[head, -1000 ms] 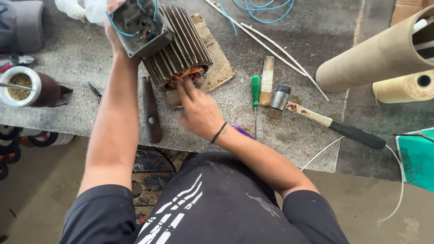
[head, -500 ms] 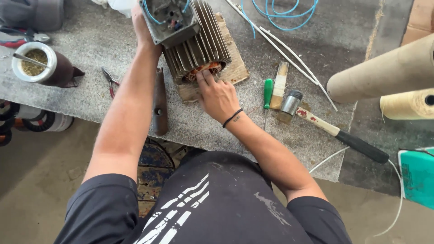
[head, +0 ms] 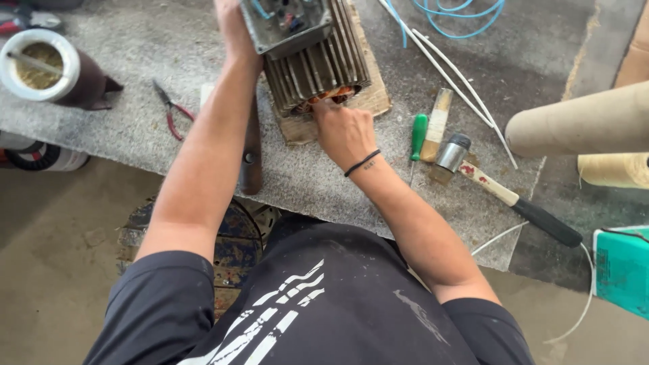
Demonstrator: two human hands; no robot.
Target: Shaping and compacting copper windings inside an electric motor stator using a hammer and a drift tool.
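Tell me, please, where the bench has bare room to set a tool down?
Bare carpet lies between the tin can and the pliers, and along the front edge below the right hand. Right of the motor it is crowded: screwdriver, hammer, cables.

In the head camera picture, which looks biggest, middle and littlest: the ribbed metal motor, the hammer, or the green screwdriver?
Largest to smallest, as they look in the head view:
1. Ribbed metal motor, steadied by the left hand with the right hand at its open end.
2. Hammer, long but thin.
3. Green screwdriver, clearly the smallest.
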